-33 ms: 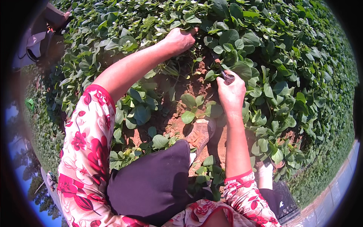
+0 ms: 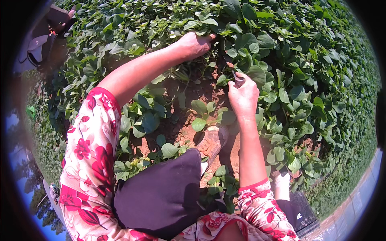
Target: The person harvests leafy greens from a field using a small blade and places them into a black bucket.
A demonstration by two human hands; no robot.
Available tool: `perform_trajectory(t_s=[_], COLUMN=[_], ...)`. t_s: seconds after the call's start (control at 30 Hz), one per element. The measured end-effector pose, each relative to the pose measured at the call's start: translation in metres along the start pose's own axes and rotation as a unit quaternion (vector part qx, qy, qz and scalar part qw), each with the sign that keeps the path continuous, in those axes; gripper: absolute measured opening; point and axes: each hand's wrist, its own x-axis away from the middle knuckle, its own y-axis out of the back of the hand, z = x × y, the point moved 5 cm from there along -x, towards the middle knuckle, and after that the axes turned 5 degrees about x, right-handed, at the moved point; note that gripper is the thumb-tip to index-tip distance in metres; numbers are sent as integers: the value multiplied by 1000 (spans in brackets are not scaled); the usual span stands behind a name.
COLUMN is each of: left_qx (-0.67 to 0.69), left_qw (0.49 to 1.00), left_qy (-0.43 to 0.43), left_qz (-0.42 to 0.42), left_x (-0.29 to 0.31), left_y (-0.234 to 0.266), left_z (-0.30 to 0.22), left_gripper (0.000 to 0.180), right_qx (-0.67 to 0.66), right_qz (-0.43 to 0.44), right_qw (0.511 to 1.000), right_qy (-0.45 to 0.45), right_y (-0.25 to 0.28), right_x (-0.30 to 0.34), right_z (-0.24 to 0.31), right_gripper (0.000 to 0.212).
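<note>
My left hand [image 2: 197, 45] reaches into the low plants with its fingers curled down among the stems. Leaves and the hand itself hide what those fingers grip. Close by on the right, my right hand [image 2: 244, 94] is closed around a metal hand tool [image 2: 239, 80] with a hollow, round handle end. Its thin shaft slants up and away into shade, with a reddish-brown patch along it; the tip is lost among leaves. Broad-leaved green plants [image 2: 246, 42] stand around the tool. Smaller-leaved growth [image 2: 161, 24] spreads around my left hand.
Reddish soil [image 2: 189, 130] shows between the plants. A small leafy plant [image 2: 200, 116] grows just ahead of my shoe [image 2: 212, 140]. My dark-trousered knee [image 2: 161, 193] is bent at lower left. Part of another person [image 2: 46, 38] shows at upper left. A pale strip [image 2: 362, 193] borders the field on the right.
My left hand has shifted slightly right and nearer. My right hand, with the tool, has moved a little to the left.
</note>
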Motion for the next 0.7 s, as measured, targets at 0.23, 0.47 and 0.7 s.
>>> perform_trajectory(t_s=[0.23, 0.47, 0.7], left_qx=[-20, -62, -111], left_qw=[987, 994, 987], left_qy=[-156, -44, -110], left_qz=[28, 76, 41], left_x=[-29, -52, -41], left_y=[30, -13, 24], left_z=[-44, -5, -18], left_gripper=[48, 27, 15], right_qx=[55, -55, -47], right_qz=[6, -40, -7], right_qw=[998, 997, 999], right_qy=[-23, -40, -3], right_y=[-18, -79, -81], right_x=[0, 9, -55], right_z=[17, 13, 22], right_gripper=[34, 39, 26])
